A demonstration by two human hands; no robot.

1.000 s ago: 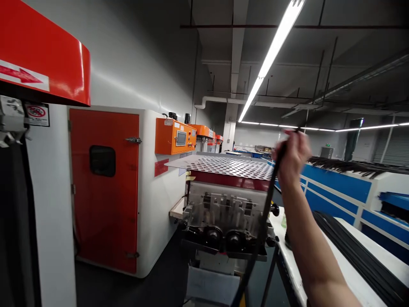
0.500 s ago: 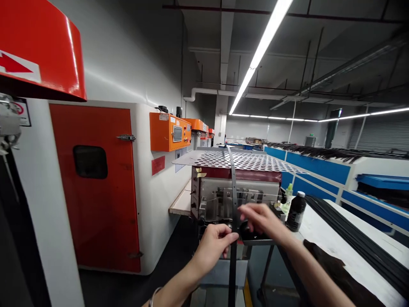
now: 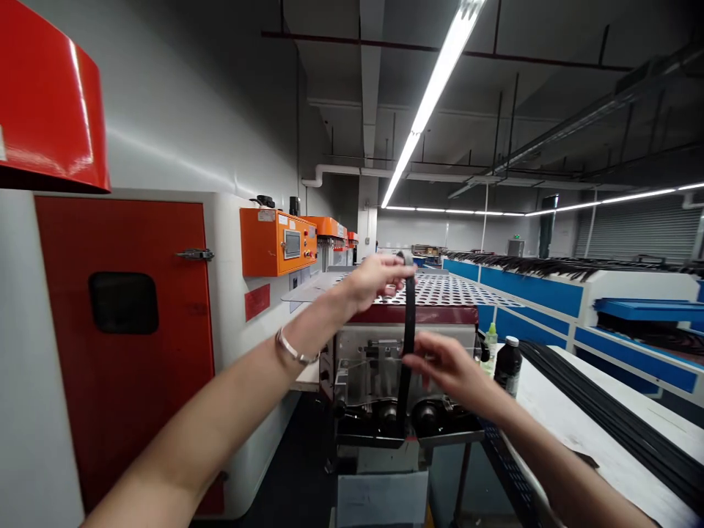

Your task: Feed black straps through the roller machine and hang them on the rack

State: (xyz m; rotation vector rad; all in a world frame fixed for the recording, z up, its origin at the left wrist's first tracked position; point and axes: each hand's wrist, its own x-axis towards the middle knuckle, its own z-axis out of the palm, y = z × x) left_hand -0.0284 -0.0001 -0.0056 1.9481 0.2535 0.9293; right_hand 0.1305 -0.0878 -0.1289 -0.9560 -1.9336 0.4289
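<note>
A long black belt strap [image 3: 410, 312] hangs upright in front of the machine [image 3: 363, 367] that has black rollers at its front. My left hand [image 3: 375, 280], with a bracelet on the wrist, is raised and pinches the strap near its top, where it bends over. Lower down, my right hand [image 3: 443, 363] has its fingers closed at the strap's right edge; the thumb side touches it. The strap's lower end runs down between the rollers [image 3: 426, 416], where it is hard to make out.
A perforated sheet [image 3: 440, 290] lies on top of the machine. On the right, a white table [image 3: 542, 411] bears a bundle of black straps [image 3: 605, 418], a dark bottle [image 3: 508, 365] and a green-capped bottle [image 3: 491, 345]. An orange control box [image 3: 264, 242] juts from the left.
My left hand has risen from near the rollers to the level of the perforated sheet, taking the strap up. My right hand has stayed beside the strap at about the same height. The view has turned slightly.
</note>
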